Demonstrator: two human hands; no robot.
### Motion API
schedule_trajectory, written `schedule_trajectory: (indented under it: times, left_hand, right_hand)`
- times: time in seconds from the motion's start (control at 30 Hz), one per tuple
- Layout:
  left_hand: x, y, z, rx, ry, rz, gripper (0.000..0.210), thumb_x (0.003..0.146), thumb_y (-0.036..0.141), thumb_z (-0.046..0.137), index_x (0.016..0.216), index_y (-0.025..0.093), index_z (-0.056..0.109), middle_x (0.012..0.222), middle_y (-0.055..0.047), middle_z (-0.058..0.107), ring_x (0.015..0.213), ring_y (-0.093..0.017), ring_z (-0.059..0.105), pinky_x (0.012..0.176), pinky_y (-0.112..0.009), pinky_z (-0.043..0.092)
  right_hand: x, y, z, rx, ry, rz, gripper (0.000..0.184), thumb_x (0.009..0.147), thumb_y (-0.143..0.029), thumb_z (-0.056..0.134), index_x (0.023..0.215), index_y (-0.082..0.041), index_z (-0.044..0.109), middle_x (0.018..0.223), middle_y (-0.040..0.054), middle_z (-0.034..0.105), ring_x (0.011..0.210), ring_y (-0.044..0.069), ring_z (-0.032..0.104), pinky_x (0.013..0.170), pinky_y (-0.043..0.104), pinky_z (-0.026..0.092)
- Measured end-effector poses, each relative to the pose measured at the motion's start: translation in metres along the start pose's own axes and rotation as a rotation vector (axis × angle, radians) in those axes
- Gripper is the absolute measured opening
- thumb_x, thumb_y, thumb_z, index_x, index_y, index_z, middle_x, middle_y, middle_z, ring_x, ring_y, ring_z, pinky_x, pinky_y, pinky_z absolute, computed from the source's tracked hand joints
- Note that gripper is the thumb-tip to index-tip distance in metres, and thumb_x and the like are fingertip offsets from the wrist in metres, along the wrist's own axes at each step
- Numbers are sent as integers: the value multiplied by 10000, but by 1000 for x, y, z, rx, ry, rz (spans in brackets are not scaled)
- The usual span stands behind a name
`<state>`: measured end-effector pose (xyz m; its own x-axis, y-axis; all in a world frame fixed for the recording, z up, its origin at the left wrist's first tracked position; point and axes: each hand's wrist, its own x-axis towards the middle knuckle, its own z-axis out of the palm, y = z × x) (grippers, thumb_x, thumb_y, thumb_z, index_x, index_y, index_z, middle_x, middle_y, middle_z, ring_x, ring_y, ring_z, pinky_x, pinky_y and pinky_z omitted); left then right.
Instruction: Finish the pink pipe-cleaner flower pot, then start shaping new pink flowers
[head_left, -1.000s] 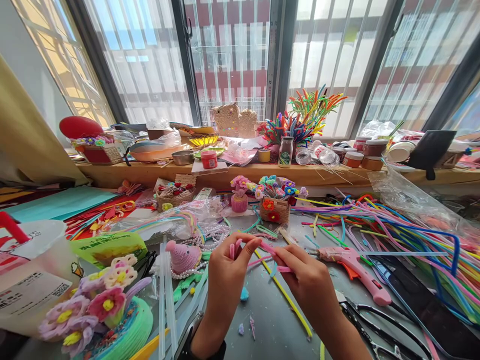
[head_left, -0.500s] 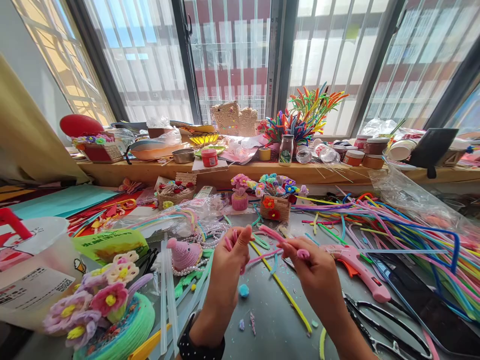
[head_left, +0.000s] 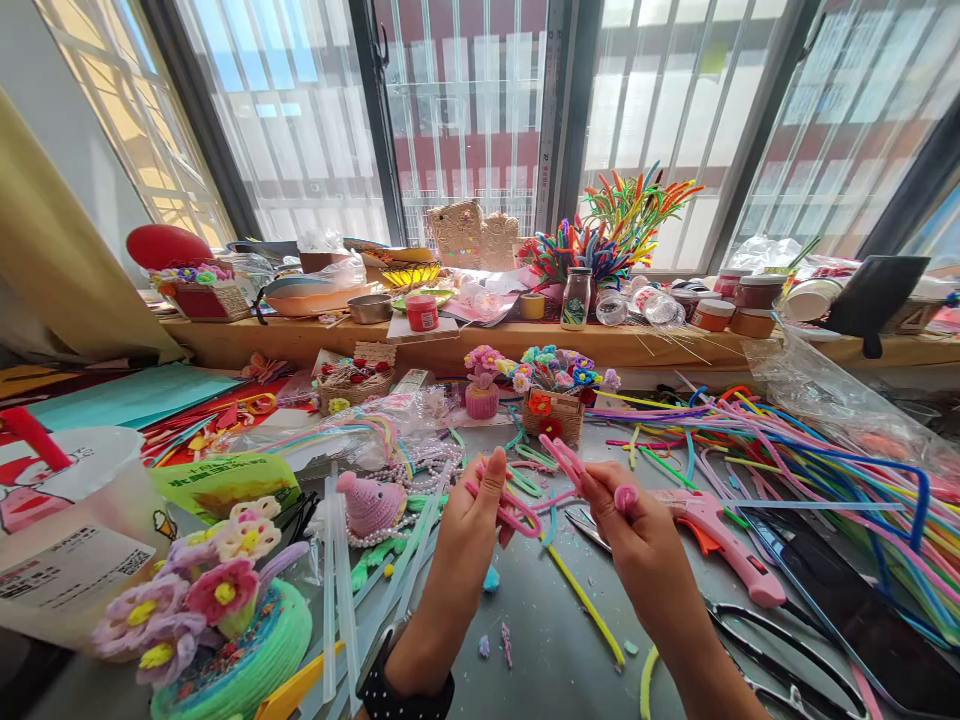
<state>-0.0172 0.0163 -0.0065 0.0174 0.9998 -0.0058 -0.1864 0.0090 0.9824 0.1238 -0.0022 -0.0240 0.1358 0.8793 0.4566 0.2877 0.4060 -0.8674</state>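
In the middle of the head view my left hand (head_left: 476, 530) pinches a pink pipe cleaner (head_left: 523, 520), bent into a narrow loop that sticks out to the right. My right hand (head_left: 626, 535) grips pink pipe cleaner too, with a folded loop above the fingers and a small curl (head_left: 625, 499) by the knuckles. A pink strand spans the gap between both hands; whether it is all one piece I cannot tell. Under the hands lie a yellow pipe cleaner (head_left: 583, 605) and a blue pompom (head_left: 491, 579).
A pink glue gun (head_left: 731, 550), black-handled scissors (head_left: 787, 640) and a phone (head_left: 847, 600) lie at right, below heaped pipe cleaners (head_left: 810, 450). Glue sticks (head_left: 337, 590), a pink crocheted figure (head_left: 373, 507), fuzzy flowers (head_left: 221, 595) and a plastic cup (head_left: 82, 540) are at left. A flower basket (head_left: 553, 415) stands behind.
My left hand has turned, so the pink loop now points right, toward the other hand. The pink piece over my right hand now shows as a folded loop. The view has shifted slightly.
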Motion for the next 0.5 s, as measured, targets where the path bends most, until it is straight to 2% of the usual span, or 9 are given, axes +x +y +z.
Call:
schedule_trajectory:
  times: [0.1,0.2,0.27,0.33,0.5]
  left_hand:
    - [3,-4,-1,-49,-57,30,373,660,519,613,677,178,465,507,66,502,449,-70,473,474,-189,399]
    - [4,-5,-1,-119,-105,-4,310,657,418,665,749,166,509,660,16,618,631,-111,595,651,-233,474]
    - [2,-2,-1,-158,-130,-42,258,696,372,646,788,163,526,719,-4,649,685,-121,612,698,-243,476]
    - [0,2,-1,-203,-144,-91,212,747,353,600,795,152,551,737,-21,661,686,-120,612,696,-244,479]
    - [-2,10,-1,-360,-121,-174,318,781,411,538,746,108,625,707,-55,664,676,-129,612,686,-251,494]
  right_hand:
    - [0,-5,-1,-11,-59,-16,231,858,-331,453,937,-197,624,795,26,583,763,149,541,679,255,424]
    - [-1,-9,-1,-27,-109,21,167,820,-349,520,840,-204,601,753,5,598,693,133,546,623,230,422]
    - [-2,-10,-2,-76,-118,35,149,798,-351,554,775,-208,593,699,-10,597,630,125,535,565,220,405]
    - [-2,-10,-3,-122,-128,-11,127,801,-323,554,765,-210,601,714,-6,610,663,132,552,586,223,409]
    - [0,-6,-7,-168,-154,-126,96,817,-251,533,806,-211,620,796,12,634,751,144,579,657,232,430]
